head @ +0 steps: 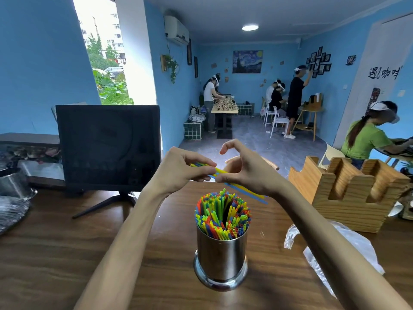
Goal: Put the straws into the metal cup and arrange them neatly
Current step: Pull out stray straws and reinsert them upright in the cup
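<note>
A shiny metal cup [221, 253] stands on the wooden table [67, 253] near its front, packed with upright straws [223, 217] in red, blue, green and yellow; a dark gap shows near the bundle's middle. Above and behind the cup I hold a few loose yellow and blue straws [241, 190] roughly level. My left hand [183, 167] pinches their left part between thumb and fingers. My right hand [248, 168] holds them further right, its thumb under them and its forefinger arched up off them. The straws' right ends stick out past my right wrist.
A dark monitor [109, 146] on a stand sits at the back left. A wooden slotted holder [348, 193] stands at the right, crumpled clear plastic [348, 249] in front of it. Another metal pot [13, 182] is at the far left. Several people work in the room behind.
</note>
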`<act>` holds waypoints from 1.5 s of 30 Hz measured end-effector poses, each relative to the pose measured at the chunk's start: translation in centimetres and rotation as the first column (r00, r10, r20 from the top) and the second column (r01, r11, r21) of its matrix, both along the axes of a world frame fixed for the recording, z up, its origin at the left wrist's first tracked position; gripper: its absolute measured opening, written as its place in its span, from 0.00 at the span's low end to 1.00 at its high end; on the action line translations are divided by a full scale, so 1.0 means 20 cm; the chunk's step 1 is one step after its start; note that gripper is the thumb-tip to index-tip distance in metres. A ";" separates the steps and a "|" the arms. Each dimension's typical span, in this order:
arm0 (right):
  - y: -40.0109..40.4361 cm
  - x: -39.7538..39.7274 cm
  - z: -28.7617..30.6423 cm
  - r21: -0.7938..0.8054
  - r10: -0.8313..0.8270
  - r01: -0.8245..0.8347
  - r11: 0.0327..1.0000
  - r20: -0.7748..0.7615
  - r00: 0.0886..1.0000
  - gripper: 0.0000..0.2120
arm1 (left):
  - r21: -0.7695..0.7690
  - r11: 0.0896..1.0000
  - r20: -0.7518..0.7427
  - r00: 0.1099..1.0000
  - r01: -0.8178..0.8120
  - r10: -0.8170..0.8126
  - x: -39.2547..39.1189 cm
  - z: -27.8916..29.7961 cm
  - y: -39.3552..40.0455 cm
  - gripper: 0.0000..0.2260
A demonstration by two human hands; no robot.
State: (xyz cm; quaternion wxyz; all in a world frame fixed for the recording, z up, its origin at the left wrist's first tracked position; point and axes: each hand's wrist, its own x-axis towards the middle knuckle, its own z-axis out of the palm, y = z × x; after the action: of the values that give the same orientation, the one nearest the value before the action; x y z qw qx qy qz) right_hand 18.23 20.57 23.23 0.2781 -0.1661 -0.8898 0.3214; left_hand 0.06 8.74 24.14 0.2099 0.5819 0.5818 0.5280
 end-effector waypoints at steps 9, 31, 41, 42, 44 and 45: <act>-0.10 0.05 -0.20 0.129 -0.332 0.457 0.880 -0.520 0.787 0.13 | 0.107 0.940 0.633 0.751 -0.324 0.187 -0.04 -0.18 0.02 0.04; -0.06 -0.05 0.07 -0.345 -0.248 0.123 0.930 -0.345 0.905 0.04 | -0.144 0.989 0.189 0.980 -0.030 0.058 0.05 -0.19 0.05 0.08; -0.07 -0.12 -0.22 0.032 -0.183 0.183 0.983 -0.006 0.983 0.10 | 0.171 0.985 0.011 1.000 -0.005 0.003 0.13 -0.06 0.07 0.17; -0.07 -0.12 -0.25 0.057 -0.182 0.182 0.982 -0.005 0.983 0.11 | 0.195 0.981 -0.039 0.999 -0.006 0.014 0.14 -0.09 0.07 0.19; -0.06 -0.11 -0.30 0.070 -0.162 0.162 0.984 -0.001 0.987 0.13 | 0.227 0.971 -0.095 0.990 -0.081 0.105 0.15 -0.15 0.08 0.19; -0.06 -0.11 -0.32 0.074 -0.151 0.150 0.986 0.000 0.989 0.13 | 0.235 0.965 -0.106 0.983 -0.119 0.147 0.15 -0.18 0.08 0.18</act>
State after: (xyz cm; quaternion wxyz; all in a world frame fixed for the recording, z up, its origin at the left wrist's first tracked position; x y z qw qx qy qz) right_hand 16.04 19.32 16.74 0.3049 -0.2234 -0.8868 0.2659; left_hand 3.11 10.37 20.62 0.0697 0.5931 0.5669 0.5675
